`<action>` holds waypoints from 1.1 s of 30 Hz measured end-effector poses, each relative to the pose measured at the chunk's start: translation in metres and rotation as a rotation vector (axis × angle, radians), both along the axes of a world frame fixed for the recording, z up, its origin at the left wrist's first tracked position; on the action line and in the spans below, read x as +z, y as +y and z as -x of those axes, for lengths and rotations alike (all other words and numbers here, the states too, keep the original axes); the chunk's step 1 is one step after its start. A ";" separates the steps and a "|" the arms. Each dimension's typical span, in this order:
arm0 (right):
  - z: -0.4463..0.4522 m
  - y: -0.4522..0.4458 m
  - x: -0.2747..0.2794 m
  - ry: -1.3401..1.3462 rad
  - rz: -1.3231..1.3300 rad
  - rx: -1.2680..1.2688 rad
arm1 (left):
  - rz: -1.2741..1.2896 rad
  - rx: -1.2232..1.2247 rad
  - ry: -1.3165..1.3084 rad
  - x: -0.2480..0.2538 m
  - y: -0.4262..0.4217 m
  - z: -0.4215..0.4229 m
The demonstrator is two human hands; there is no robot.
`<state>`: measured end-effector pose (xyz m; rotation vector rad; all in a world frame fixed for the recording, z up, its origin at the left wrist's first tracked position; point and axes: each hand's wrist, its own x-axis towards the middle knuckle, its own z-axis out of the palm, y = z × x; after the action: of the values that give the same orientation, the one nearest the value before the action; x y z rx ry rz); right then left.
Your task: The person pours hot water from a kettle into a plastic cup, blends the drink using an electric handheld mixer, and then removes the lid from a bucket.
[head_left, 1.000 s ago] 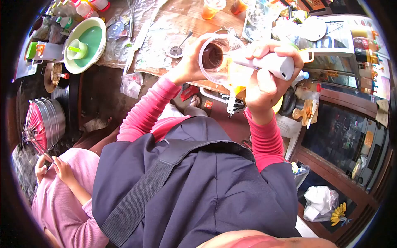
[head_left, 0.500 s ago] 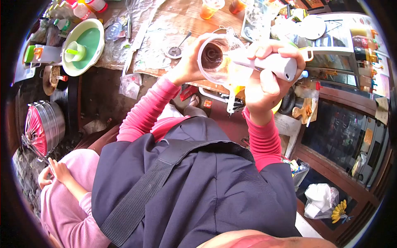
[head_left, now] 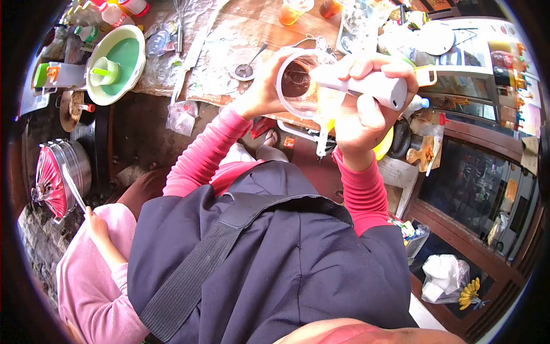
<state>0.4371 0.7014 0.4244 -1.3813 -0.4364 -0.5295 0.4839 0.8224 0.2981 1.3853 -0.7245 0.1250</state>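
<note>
My left hand [head_left: 264,86] wraps round the side of a clear cup [head_left: 281,94], tilted so its mouth faces me. Inside the cup is a dark brown drink [head_left: 296,80]. In my right hand [head_left: 366,117] is a white handheld milk frother [head_left: 381,89], my fingers closed round its body. The frother's narrow end points left into the cup's mouth; its tip is hard to make out. On the table [head_left: 255,34], left of the cup, a small dish [head_left: 243,71] holds a spoon.
A basin [head_left: 129,54] of green liquid with a cup in it stands at the left. Cups of orange drink [head_left: 295,12] are at the back. Another person's hand [head_left: 98,226] holds a pale stick beside a steel pot [head_left: 74,169]. A glass cabinet [head_left: 475,183] stands right.
My right hand and the frother have shifted slightly left. The other person's hand has moved right, and a pale stick now shows raised against the pot.
</note>
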 end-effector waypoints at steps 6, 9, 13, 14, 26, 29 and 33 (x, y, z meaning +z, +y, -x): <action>0.003 -0.007 0.008 0.086 0.065 0.114 | -0.045 -0.002 0.026 -0.002 0.004 0.002; 0.001 -0.006 0.006 0.016 0.218 0.001 | -0.005 -0.061 0.168 0.002 0.004 0.005; -0.003 0.000 -0.001 -0.017 0.068 0.020 | -0.091 0.039 -0.051 0.003 0.005 0.002; -0.003 -0.001 -0.002 -0.016 0.068 0.021 | -0.045 0.003 0.000 -0.001 0.002 0.003; -0.003 -0.007 -0.008 0.019 0.131 0.133 | -0.064 0.052 -0.021 -0.008 -0.002 0.004; 0.006 -0.008 0.003 0.126 0.299 0.035 | -0.066 -0.047 0.132 -0.008 -0.001 0.005; -0.001 -0.007 -0.008 0.014 0.298 0.045 | -0.151 0.042 -0.048 0.010 0.002 0.005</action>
<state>0.4384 0.6944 0.4161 -1.6550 -0.5498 -0.4293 0.4788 0.8244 0.3080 1.5469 -0.7570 0.1394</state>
